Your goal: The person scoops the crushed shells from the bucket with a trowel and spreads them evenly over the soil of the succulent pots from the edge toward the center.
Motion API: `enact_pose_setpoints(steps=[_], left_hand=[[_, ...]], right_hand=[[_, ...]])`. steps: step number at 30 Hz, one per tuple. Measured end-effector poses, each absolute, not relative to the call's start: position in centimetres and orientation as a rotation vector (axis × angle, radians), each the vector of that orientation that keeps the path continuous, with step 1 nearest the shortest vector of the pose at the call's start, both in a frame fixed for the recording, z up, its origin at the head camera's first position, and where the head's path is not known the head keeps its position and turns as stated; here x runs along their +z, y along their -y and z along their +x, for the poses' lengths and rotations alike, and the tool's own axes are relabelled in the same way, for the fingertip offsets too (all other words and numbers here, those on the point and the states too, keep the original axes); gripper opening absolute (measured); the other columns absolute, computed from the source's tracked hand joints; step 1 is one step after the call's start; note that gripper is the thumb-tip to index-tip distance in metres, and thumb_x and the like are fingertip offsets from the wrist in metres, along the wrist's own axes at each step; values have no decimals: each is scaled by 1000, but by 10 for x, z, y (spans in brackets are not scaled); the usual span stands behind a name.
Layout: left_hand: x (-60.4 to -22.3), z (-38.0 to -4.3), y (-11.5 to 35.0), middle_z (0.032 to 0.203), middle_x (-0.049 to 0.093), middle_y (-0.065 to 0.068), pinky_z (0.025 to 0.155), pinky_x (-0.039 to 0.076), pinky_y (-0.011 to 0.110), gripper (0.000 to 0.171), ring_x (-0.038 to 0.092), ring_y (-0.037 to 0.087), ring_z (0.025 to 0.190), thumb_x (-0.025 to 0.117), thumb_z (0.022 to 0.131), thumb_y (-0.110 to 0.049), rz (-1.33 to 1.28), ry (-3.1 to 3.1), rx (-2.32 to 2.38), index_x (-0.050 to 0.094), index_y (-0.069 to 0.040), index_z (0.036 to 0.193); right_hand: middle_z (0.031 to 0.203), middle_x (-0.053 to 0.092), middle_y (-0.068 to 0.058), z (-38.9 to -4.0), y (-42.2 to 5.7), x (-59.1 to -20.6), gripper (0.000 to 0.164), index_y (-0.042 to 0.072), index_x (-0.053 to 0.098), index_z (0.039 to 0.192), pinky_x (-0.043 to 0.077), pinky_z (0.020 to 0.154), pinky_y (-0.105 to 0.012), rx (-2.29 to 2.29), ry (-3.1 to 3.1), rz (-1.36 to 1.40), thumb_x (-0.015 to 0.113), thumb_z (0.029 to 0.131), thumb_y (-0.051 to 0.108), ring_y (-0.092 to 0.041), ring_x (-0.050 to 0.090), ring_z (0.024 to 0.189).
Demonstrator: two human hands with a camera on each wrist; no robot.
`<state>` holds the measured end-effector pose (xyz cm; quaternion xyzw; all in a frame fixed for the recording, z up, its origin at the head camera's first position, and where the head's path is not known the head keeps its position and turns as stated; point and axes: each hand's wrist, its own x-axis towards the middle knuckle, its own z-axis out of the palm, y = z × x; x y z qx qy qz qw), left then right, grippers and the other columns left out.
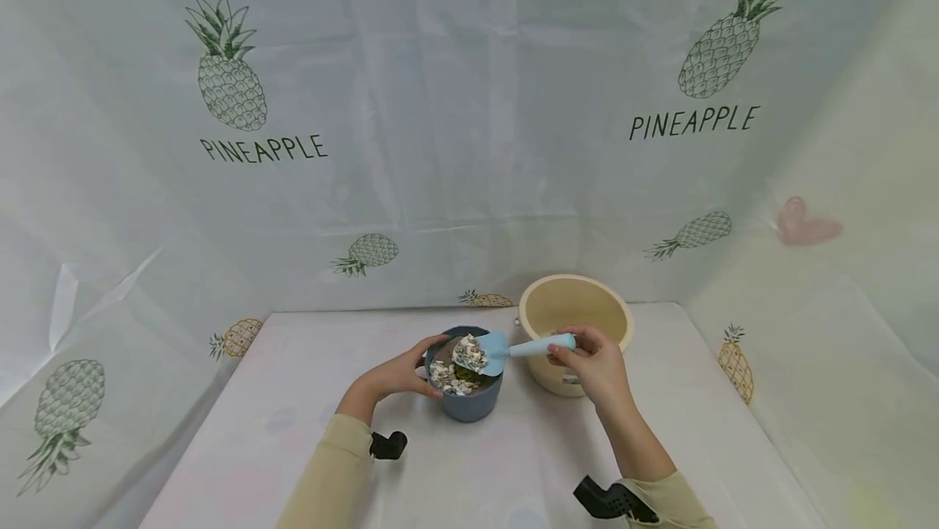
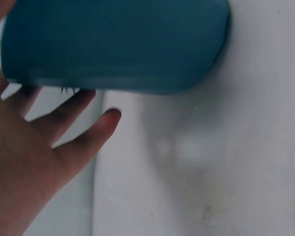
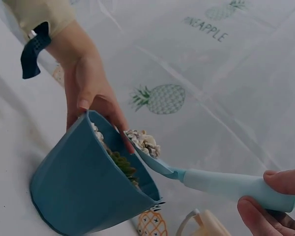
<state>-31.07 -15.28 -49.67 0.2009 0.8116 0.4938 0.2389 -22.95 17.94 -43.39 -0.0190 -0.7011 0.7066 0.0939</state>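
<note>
Right hand [image 1: 596, 364] pinches the end of the light blue scoop [image 1: 539, 346] handle, thumb against fingers. Left hand [image 1: 399, 370] grasps the blue pot [image 1: 471, 408] at its left side, thumb and fingers spread around the rim.

Scoop blade is over the pot opening, loaded with a heap of pale stones [image 1: 469, 354]. In the pot: more loose pale gravel [image 1: 449, 378] toward the left and near side, brown soil [image 1: 449, 350], green succulent [image 3: 122, 164] with pointed leaves. Blade and its load hide part of the pot's contents.

Pot sits on the table [image 1: 469, 480], near the cream bucket [image 1: 575, 301], which is to its right and slightly farther back. Bucket is round, wide-mouthed; right hand covers part of its front rim, bottom not visible.

Pot wall smooth, lightly faceted; scoop handle thick, rounded; stones irregular, mixed white and grey. Table cover whitish. Behind, a wrinkled, shiny pale sheet [image 1: 469, 105] with pineapple prints. Black wrist devices [image 1: 389, 445] at both beige sleeves [image 1: 333, 464].
</note>
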Motion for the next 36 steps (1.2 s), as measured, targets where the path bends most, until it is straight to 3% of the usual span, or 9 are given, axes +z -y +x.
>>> enact_pose_setpoints(steps=[8,19,25,36], left_hand=[[-492,-331,155,161,6,15,109,21,62,107,4,41,145,85,74,-3,665,-2086,1326,20,-27,156],[-501,-328,156,161,3,15,109,16,66,107,7,45,144,86,75,-11,623,-2049,1419,20,-28,157],[-504,-319,154,161,4,14,108,14,68,105,5,47,143,86,75,-13,537,-2111,1452,22,-31,156],[-506,-302,157,161,3,13,107,21,67,101,9,49,142,83,78,-14,458,-2085,1540,20,-32,156]], right_hand=[[100,63,-21,-233,-176,-435,32,-12,61,113,58,73,-32,2098,2099,-47,72,84,-8,-18,70,76],[101,65,-19,-242,-170,-431,28,-6,66,111,58,74,-34,2027,2218,-26,74,84,-3,-20,70,82],[98,65,-18,-246,-166,-429,30,-10,63,113,58,74,-34,2049,2218,1,72,84,-6,-19,71,80],[97,66,-20,-252,-155,-423,34,-13,61,115,58,72,-30,2049,2231,53,72,83,-8,-18,70,78]])
